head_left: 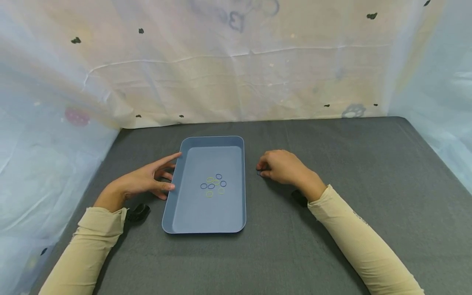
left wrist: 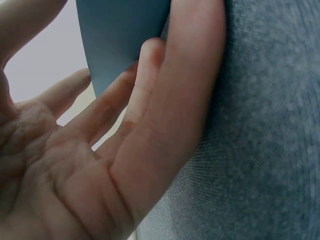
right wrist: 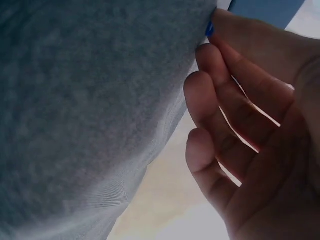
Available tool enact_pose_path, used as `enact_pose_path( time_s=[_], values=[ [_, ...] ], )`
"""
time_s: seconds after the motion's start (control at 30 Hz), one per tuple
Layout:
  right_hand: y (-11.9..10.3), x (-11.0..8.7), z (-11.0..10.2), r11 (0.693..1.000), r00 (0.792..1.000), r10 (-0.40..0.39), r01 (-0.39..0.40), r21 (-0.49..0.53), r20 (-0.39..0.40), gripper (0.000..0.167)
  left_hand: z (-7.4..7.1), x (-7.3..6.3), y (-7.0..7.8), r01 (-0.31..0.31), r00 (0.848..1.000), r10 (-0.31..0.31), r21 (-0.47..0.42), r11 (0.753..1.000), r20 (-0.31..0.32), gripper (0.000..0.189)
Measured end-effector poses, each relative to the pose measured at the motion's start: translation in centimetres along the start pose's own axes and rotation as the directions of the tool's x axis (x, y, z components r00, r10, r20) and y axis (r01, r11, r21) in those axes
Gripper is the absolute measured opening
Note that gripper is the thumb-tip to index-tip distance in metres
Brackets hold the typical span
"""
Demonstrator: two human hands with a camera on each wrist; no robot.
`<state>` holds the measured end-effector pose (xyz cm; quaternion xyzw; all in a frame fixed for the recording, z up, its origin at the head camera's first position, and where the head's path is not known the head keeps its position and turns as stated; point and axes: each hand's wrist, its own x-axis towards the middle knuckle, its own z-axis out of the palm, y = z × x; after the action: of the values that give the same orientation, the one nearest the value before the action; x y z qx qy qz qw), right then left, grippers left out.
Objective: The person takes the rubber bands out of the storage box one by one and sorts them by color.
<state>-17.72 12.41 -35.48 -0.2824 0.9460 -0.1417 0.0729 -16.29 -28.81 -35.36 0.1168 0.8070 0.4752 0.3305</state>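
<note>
A shallow grey-blue tray (head_left: 206, 217) lies on the table, left of the middle in the head view. Several small thin rubber bands (head_left: 211, 186), some dark blue and some yellow-green, are loosely clustered on its floor. My left hand (head_left: 147, 180) touches the tray's left rim with spread fingers, the index fingertip and thumb against it. To the right of the tray, my right hand (head_left: 282, 166) is low at the tabletop. Between its thumb and index finger it pinches a small blue rubber band (right wrist: 209, 28), mostly hidden by the fingertips.
Dark grey cloth (head_left: 332, 164) covers the table. A pale patterned curtain (head_left: 236, 82) hangs along its far edge, with light blue sheeting at both sides. Black wrist straps (head_left: 138, 213) show near the sleeves.
</note>
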Motion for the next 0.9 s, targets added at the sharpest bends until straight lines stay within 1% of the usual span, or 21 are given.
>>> enact_pose_path(
  time_s=[0.27,0.53,0.9],
  values=[
    [-0.26,-0.07,0.13,1.000,1.000,0.008,-0.008,0.014,-0.014,0.015,-0.06,-0.02,0.01,0.011,1.000,-0.011,0.006,1.000,-0.004,0.101],
    [-0.34,-0.09,-0.06,1.000,0.999,-0.014,0.014,-0.002,-0.036,0.017,0.12,-0.09,0.06,-0.006,1.000,0.006,0.004,1.000,-0.008,0.101],
    [-0.57,-0.16,-0.20,1.000,0.999,-0.014,0.014,-0.020,-0.032,0.019,0.05,-0.04,-0.04,0.004,1.000,-0.004,-0.003,1.000,-0.012,0.101]
  ],
)
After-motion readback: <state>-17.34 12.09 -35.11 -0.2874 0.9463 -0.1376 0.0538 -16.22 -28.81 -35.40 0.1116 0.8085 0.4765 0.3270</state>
